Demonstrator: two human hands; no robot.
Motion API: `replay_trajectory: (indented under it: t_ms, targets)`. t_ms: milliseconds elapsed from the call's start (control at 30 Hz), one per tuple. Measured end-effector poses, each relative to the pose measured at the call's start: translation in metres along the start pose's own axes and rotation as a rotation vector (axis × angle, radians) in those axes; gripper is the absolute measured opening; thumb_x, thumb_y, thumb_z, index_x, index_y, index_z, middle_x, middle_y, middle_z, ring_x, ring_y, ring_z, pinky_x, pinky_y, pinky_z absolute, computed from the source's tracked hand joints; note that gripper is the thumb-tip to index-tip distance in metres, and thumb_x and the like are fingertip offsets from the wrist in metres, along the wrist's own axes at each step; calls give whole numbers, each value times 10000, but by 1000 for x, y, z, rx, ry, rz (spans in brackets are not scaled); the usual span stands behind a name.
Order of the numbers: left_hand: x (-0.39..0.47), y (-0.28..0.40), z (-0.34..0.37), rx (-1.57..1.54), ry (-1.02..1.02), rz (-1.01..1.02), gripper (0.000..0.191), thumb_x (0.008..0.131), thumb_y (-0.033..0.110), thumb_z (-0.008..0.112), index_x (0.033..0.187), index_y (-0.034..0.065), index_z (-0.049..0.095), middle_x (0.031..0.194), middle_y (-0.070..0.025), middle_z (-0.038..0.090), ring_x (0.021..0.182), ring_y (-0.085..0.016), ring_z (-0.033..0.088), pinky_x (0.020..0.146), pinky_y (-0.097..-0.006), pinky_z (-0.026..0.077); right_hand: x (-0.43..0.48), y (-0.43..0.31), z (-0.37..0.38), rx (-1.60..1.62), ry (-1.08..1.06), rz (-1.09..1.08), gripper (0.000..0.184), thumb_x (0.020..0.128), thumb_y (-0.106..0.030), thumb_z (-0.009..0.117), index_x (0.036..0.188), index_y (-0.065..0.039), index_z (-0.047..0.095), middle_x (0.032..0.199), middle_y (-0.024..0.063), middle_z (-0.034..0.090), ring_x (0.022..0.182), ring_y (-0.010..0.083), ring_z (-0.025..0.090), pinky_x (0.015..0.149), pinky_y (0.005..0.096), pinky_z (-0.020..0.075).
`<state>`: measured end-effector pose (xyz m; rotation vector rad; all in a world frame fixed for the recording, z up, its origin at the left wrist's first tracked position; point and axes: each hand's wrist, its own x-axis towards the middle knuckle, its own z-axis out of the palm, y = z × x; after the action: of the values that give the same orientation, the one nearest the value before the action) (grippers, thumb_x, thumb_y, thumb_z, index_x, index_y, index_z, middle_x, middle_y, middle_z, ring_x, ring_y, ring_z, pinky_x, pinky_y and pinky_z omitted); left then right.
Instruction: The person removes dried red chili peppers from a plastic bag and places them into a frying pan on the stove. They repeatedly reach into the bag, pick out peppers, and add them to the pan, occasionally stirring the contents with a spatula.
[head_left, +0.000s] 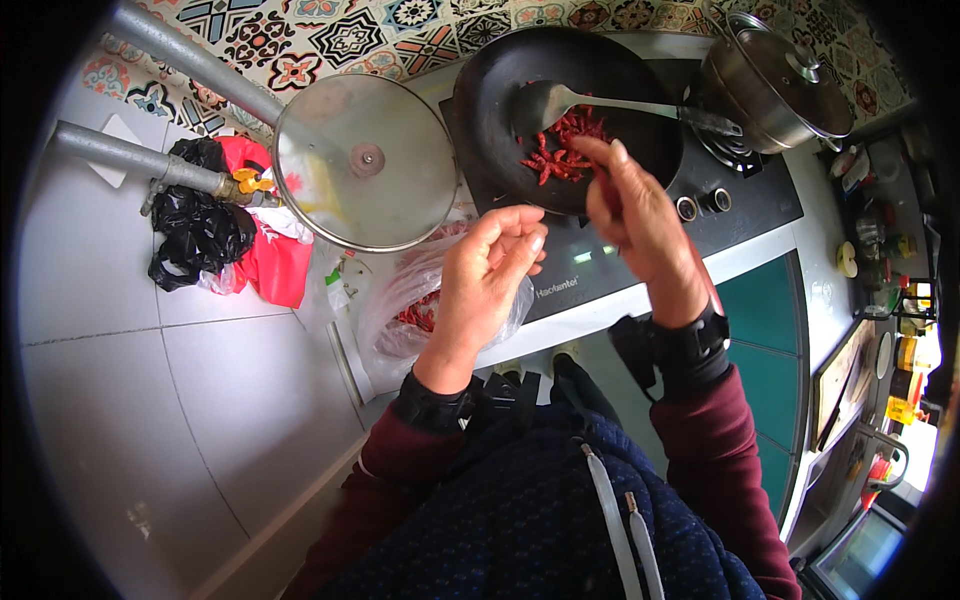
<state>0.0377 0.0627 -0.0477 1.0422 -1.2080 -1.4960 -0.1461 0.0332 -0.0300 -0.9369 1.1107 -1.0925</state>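
Note:
Over the near rim of a black wok (487, 142) hovers my right hand (637, 214), its fingers bent. A dark red patch shows between them, but I cannot tell whether it is a chili. Dried red chilies (559, 154) lie in the wok, partly under a metal spatula (551, 105) whose handle rests across the right rim. My left hand (491, 270) is just short of the wok, fingers loosely curled, with nothing visible in it. Behind its wrist sits a clear plastic bag (382, 319) with more red chilies (420, 311) inside, partly hidden.
A glass lid (330, 142) stands left of the wok, near metal gas pipes (142, 161) and black and red plastic bags (202, 232). The wok is on a black cooktop (600, 277) with knobs (718, 199). A lidded steel pot (757, 97) occupies the right burner.

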Motion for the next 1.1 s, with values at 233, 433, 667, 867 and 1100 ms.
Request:
replay_trajectory:
  t_ms: [233, 433, 667, 867, 1100]
  targets:
    - [7, 8, 10, -53, -169, 52, 206, 911, 108, 613, 1043, -49, 600, 796, -92, 653, 631, -139, 626, 652, -227, 491, -31, 2, 23, 140, -202, 150, 577, 1000, -475, 357, 1345, -25, 459, 613, -40, 421, 515, 36, 331, 462, 186, 231]
    - [10, 18, -8, 69, -53, -17, 115, 882, 83, 651, 962, 2, 637, 779, -25, 656, 686, -66, 595, 645, -200, 474, -38, 6, 17, -63, -224, 67, 398, 974, -389, 500, 1095, -18, 578, 668, -16, 544, 615, 32, 465, 520, 178, 329]
    - [3, 14, -11, -39, -25, 16, 192, 880, 141, 672, 1009, 8, 623, 814, 2, 635, 706, -41, 566, 609, -182, 454, -34, 25, 19, 344, -132, 206, 230, 885, -292, 664, 933, -69, 692, 674, -79, 474, 565, 13, 331, 501, 180, 276]
    - [-11, 4, 3, 67, -22, -7, 163, 880, 128, 666, 950, -17, 635, 794, -33, 672, 694, -64, 612, 599, -205, 466, -34, 47, 43, 668, 19, 300, 261, 909, -282, 635, 1037, -59, 683, 713, -77, 520, 585, 14, 354, 480, 165, 245]
    - [-10, 3, -7, 521, 33, 225, 96, 862, 79, 657, 906, 2, 619, 775, -65, 666, 680, -104, 619, 596, -255, 477, -35, 49, 31, 652, -88, 169, 190, 924, -219, 612, 995, -44, 631, 683, -72, 438, 571, 18, 316, 463, 165, 222]
